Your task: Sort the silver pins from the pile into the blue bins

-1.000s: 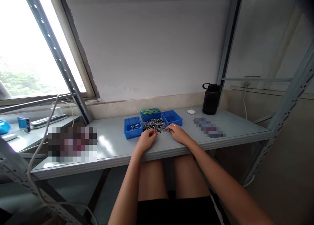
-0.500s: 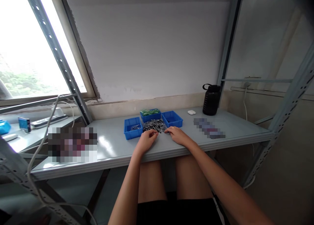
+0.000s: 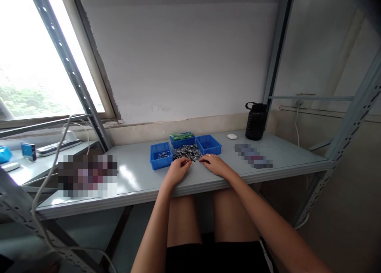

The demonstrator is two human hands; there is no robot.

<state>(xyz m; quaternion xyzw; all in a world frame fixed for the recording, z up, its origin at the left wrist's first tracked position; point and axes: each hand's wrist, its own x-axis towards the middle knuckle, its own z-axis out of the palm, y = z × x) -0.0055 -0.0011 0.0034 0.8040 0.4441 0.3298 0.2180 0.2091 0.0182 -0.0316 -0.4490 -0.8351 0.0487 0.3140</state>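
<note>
A heap of loose thin metal pieces, silver and dark like screws or nails, lies on the grey table. At its near left edge is my left hand, fingers curled and closed; anything between the fingertips is too small to make out. My right hand, wearing a ring, rests at the near right edge with fingers bent together, their tips by the pieces. What it pinches, if anything, cannot be seen. To the left a blue bin holds some silver pieces. Another blue bin, with a few dark bits, stands right of the heap.
Behind the heap, a third blue bin contains green packets. A white case and a black bottle stand back right. Blurred items lie at both sides. Metal shelf posts frame the table; a white cable hangs left.
Both hands stay almost where they were beside the heap. The view has shifted very slightly; nothing else visibly moved.
</note>
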